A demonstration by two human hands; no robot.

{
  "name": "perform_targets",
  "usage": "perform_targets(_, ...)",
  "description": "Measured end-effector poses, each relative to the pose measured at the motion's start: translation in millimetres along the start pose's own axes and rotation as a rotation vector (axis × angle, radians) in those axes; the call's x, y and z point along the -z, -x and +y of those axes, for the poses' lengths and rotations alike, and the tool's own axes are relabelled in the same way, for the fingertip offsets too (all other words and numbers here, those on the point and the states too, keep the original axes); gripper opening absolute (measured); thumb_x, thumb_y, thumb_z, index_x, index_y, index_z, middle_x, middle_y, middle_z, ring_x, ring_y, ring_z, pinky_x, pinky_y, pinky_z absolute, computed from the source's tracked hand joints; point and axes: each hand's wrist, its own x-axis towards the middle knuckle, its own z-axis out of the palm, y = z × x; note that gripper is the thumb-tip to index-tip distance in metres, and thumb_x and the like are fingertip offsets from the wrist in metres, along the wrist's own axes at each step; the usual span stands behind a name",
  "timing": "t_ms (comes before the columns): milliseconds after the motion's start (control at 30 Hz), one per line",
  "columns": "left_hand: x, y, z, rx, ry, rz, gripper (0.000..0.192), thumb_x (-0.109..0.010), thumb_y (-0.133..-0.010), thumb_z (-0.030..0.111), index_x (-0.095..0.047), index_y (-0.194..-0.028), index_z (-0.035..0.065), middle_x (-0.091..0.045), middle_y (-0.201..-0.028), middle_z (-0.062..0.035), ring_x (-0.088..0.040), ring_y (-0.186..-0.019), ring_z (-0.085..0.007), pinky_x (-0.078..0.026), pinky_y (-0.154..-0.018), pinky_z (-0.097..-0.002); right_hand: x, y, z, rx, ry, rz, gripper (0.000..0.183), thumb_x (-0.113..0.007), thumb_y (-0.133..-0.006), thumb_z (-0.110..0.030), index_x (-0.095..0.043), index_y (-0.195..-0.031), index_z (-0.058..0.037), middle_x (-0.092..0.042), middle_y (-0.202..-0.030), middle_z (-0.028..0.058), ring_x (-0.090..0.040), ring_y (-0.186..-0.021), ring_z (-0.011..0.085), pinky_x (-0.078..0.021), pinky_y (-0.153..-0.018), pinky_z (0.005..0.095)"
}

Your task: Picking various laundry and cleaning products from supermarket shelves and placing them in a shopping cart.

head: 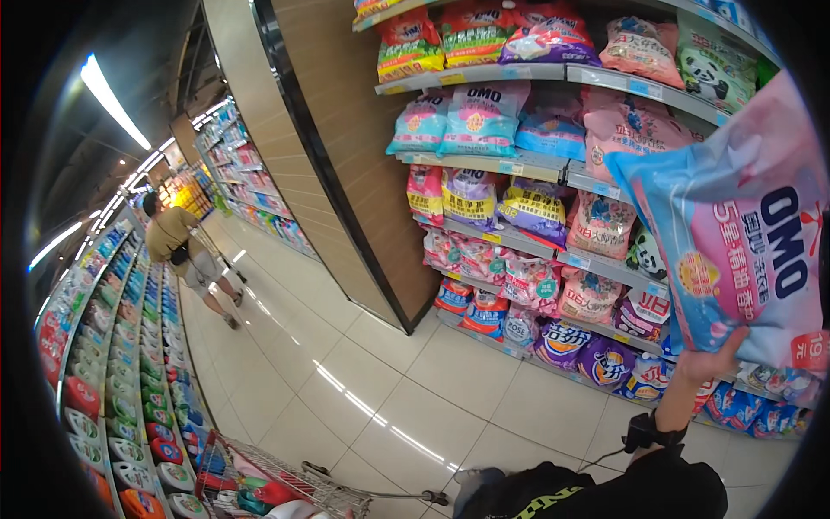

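My right hand [710, 360] grips the lower edge of a large blue and pink plastic bag of OMO laundry powder [726, 259]. The bag is raised and tilted at the right, in front of the shelves. A black band [648, 431] with a cable sits on my right wrist. My left hand is not in view. At the bottom left, a wire shopping cart [292, 467] holds red, green and white plastic bottles and packs. Teal and pink OMO bags [483, 120] stand on a middle shelf, left of the held bag.
Shelves [551, 74] of detergent bags curve along the right, beside a brown panelled pillar [343, 162]. Rows of detergent bottles [136, 477] line the left. A person [188, 243] with a cart is farther down the tiled aisle [389, 389].
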Motion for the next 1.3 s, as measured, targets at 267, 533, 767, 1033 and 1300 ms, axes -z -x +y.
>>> perform_targets(267,30,-48,70,0.172,-0.075,-0.135,0.073,-0.039,-0.084,0.062,-0.063,-0.068,-0.0051,-0.058,-0.054,-0.0187,-0.059,-0.057,-0.0330,-0.046,-0.062,-0.0406,-104,11,80,-0.134,0.244,-0.006,0.045,-0.060,-0.087,-0.025,-0.047,-0.120,0.0025,-0.057,-0.112,0.0118,-0.060,-0.093,0.0221,-0.0508,-0.081,0.0350)
perform_targets(533,49,-96,106,0.197,-0.140,0.015,0.073,-0.039,-0.084,0.061,-0.061,-0.102,-0.0068,-0.062,-0.096,-0.0266,-0.058,-0.093,-0.0425,-0.044,-0.081,-0.0461,-116,28,195,-0.705,0.180,-0.170,0.043,-0.063,-0.084,-0.020,-0.048,-0.117,0.0042,-0.059,-0.106,0.0120,-0.063,-0.089,0.0202,-0.0537,-0.075,0.0343)
perform_targets(767,41,-135,114,0.313,-0.309,0.163,0.060,-0.046,-0.085,0.051,-0.060,-0.105,-0.0036,-0.064,-0.091,-0.0213,-0.060,-0.083,-0.0344,-0.047,-0.075,-0.0407,-141,-9,301,-1.064,0.121,-0.248,0.042,-0.065,-0.083,-0.020,-0.051,-0.116,0.0015,-0.062,-0.101,0.0124,-0.062,-0.089,0.0210,-0.0529,-0.077,0.0337)
perform_targets(1033,29,-192,67,0.180,-0.290,0.344,0.049,-0.055,-0.082,0.046,-0.058,-0.106,0.0030,-0.063,-0.084,-0.0228,-0.060,-0.079,-0.0351,-0.048,-0.068,-0.0413,-172,-74,384,-0.716,0.377,-0.391,0.053,-0.068,-0.080,-0.025,-0.047,-0.121,0.0022,-0.058,-0.109,0.0126,-0.059,-0.094,0.0211,-0.0499,-0.080,0.0327)
perform_targets(1300,19,-202,81,0.115,-0.330,0.450,0.056,-0.046,-0.084,0.053,-0.060,-0.102,0.0016,-0.063,-0.083,-0.0195,-0.058,-0.070,-0.0325,-0.047,-0.064,-0.0409,-174,-141,453,-0.811,0.619,-0.388,0.060,-0.071,-0.076,-0.030,-0.046,-0.119,0.0043,-0.058,-0.106,0.0130,-0.060,-0.092,0.0211,-0.0519,-0.076,0.0339)
